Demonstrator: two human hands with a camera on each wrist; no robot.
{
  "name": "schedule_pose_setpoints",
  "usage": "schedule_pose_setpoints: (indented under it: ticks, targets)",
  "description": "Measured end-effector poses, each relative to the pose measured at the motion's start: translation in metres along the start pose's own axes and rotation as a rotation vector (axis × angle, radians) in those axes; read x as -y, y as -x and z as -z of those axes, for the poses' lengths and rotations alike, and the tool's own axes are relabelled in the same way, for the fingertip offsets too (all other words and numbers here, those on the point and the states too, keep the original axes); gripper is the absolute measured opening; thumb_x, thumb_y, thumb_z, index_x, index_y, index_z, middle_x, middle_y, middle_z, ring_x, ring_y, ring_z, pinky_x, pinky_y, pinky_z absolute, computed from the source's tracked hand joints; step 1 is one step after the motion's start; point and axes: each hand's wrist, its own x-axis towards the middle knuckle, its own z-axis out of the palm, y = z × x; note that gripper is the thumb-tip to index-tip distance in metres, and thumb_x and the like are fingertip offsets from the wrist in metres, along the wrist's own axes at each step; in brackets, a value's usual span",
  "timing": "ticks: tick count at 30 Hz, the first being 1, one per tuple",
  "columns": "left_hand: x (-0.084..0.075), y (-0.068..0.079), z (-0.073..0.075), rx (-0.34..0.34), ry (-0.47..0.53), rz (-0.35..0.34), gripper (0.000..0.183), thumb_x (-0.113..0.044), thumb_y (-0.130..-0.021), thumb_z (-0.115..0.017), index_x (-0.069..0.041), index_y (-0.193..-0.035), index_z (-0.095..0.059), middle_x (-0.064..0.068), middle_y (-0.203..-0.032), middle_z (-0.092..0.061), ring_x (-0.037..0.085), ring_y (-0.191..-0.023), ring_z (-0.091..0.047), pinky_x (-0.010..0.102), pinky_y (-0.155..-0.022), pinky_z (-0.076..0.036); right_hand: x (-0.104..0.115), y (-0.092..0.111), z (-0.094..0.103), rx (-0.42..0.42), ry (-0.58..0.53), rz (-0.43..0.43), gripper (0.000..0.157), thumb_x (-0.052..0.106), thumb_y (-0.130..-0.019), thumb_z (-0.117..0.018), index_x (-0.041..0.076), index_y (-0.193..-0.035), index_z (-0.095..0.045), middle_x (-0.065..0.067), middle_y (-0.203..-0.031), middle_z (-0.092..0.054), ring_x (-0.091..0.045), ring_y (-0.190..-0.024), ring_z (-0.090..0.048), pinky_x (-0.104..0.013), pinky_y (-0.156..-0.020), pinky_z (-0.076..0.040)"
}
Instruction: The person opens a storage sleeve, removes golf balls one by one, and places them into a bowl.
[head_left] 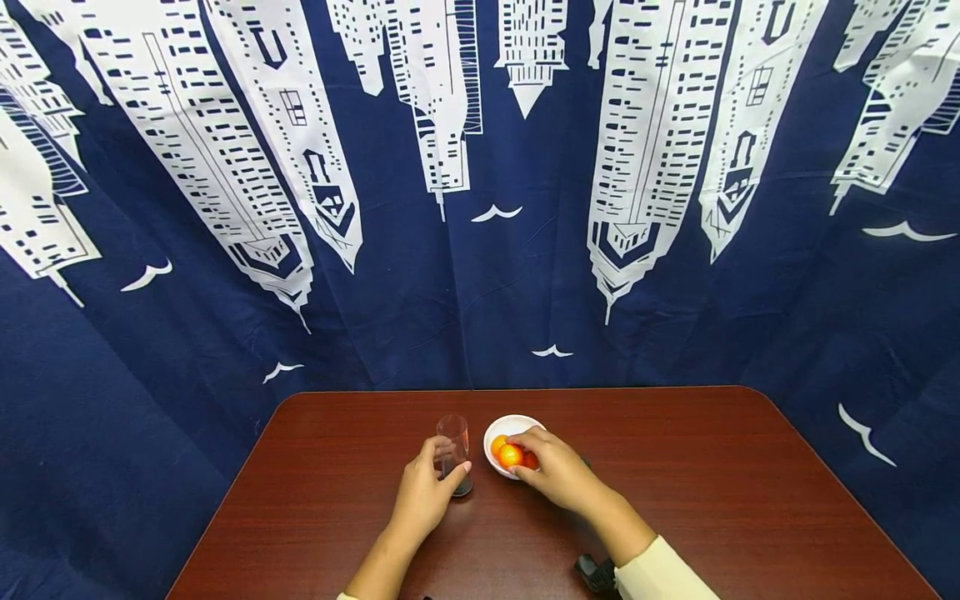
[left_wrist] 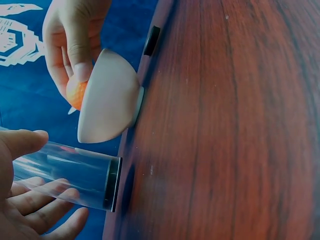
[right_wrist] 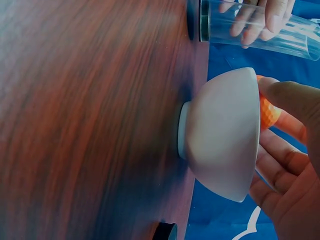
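Observation:
A white bowl (head_left: 516,423) stands upright on the table, holding several orange and red balls. My right hand (head_left: 558,471) reaches over the bowl's right side; its thumb and fingers pinch a dimpled orange golf ball (head_left: 511,456) at the rim. In the right wrist view the bowl (right_wrist: 225,135) hides part of that golf ball (right_wrist: 269,112). Left of the bowl, a tall clear cylinder (head_left: 453,429) with a dark base stands upright. My left hand (head_left: 420,492) is curled loosely round it, the thumb on the near side and the fingers seen through its wall (left_wrist: 75,170).
A brown wooden table (head_left: 712,483) lies beneath everything. Behind it hangs a dark blue cloth (head_left: 465,292) printed with white buildings and birds. A small black object (left_wrist: 152,41) sits beyond the bowl. Near my right forearm is a black strap piece (head_left: 596,575).

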Motion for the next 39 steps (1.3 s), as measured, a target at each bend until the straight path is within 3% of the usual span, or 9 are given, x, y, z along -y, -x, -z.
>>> schedule_pose_setpoints:
  ticks: [4,9,16,22,32,39]
  targets:
    - [0.0035,-0.0005,-0.0032,0.02,0.02,0.013,0.046,-0.03,-0.093,-0.074,-0.006,-0.128,-0.055,0.013,-0.127,-0.069,0.03,-0.12,-0.066,0.04,-0.086,-0.059,-0.0024,-0.0022,-0.001,0.001,0.037,0.023,0.039,0.018,-0.086,-0.08,0.009,-0.122,-0.07,-0.001,-0.111,-0.069,-0.018,-0.104,-0.065,-0.041,-0.099,-0.053]
    - [0.0058,0.0002,-0.0054,0.027,0.04,0.034,0.048,-0.033,-0.093,-0.074,-0.005,-0.128,-0.055,0.013,-0.127,-0.069,0.031,-0.12,-0.066,0.041,-0.086,-0.059,-0.0046,-0.0037,-0.0014,0.033,0.062,0.04,0.036,0.018,-0.087,-0.077,0.007,-0.12,-0.07,-0.007,-0.114,-0.071,-0.032,-0.119,-0.063,-0.054,-0.111,-0.043]
    - [0.0045,-0.0003,-0.007,0.014,0.033,0.033,0.046,-0.029,-0.092,-0.075,-0.006,-0.127,-0.054,0.013,-0.126,-0.069,0.032,-0.119,-0.066,0.047,-0.088,-0.057,-0.0049,-0.0072,0.003,0.114,0.052,0.022,0.026,0.016,-0.091,-0.073,0.012,-0.117,-0.073,-0.004,-0.114,-0.069,-0.024,-0.111,-0.064,-0.046,-0.1,-0.051]
    - [0.0036,0.0001,-0.0072,0.031,0.045,0.029,0.045,-0.021,-0.092,-0.076,-0.006,-0.128,-0.053,0.016,-0.13,-0.066,0.036,-0.121,-0.064,0.047,-0.088,-0.059,-0.0035,-0.0086,0.0038,0.123,0.055,0.014,0.026,0.014,-0.091,-0.073,0.01,-0.117,-0.075,-0.005,-0.111,-0.069,-0.023,-0.107,-0.065,-0.044,-0.097,-0.053]
    - [0.0044,-0.0002,-0.0079,0.023,0.066,0.049,0.067,-0.024,-0.085,-0.082,-0.002,-0.139,-0.048,0.024,-0.137,-0.058,0.042,-0.125,-0.061,0.053,-0.094,-0.056,-0.0024,-0.0054,0.0016,0.064,-0.007,-0.022,0.026,0.016,-0.091,-0.074,0.011,-0.116,-0.074,-0.002,-0.109,-0.067,-0.015,-0.093,-0.061,-0.035,-0.086,-0.054]
    - [-0.0018,-0.0023,0.0006,0.014,0.103,0.062,0.07,-0.036,-0.089,-0.078,-0.003,-0.143,-0.047,0.02,-0.141,-0.057,0.039,-0.131,-0.057,0.054,-0.096,-0.055,0.0006,-0.0011,0.0042,-0.078,-0.109,-0.001,0.023,0.016,-0.092,-0.073,0.008,-0.114,-0.074,-0.003,-0.108,-0.067,-0.023,-0.091,-0.066,-0.031,-0.083,-0.054]
